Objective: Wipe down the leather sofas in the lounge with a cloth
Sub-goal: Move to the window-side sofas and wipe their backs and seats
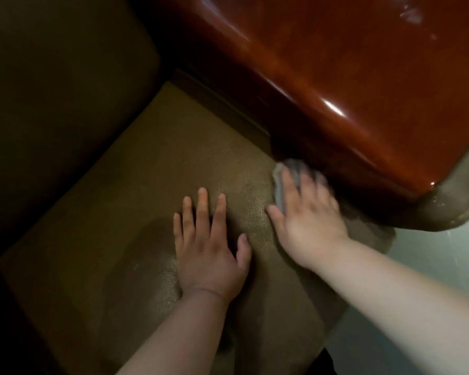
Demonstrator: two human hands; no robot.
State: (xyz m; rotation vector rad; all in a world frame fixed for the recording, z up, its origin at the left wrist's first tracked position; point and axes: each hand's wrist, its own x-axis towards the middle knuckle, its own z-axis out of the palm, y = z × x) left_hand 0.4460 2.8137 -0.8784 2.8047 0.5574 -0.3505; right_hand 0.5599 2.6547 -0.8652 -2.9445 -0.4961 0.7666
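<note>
Down low, left hand [209, 247] flat on seat cushion [152, 169], right hand [306, 212] pressing cloth [287, 171] at armrest [336, 85] edge

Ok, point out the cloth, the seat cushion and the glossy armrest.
cloth [287, 169]: head view, grey edge showing past the fingers.
seat cushion [173, 147]: head view, bare pebbled leather.
glossy armrest [336, 77]: head view, red-brown top face.

The single head-worn camera looks steeply down from close above the textured olive-brown leather seat cushion [152, 185]. A glossy reddish-brown wooden armrest [336, 77] fills its upper right.
</note>
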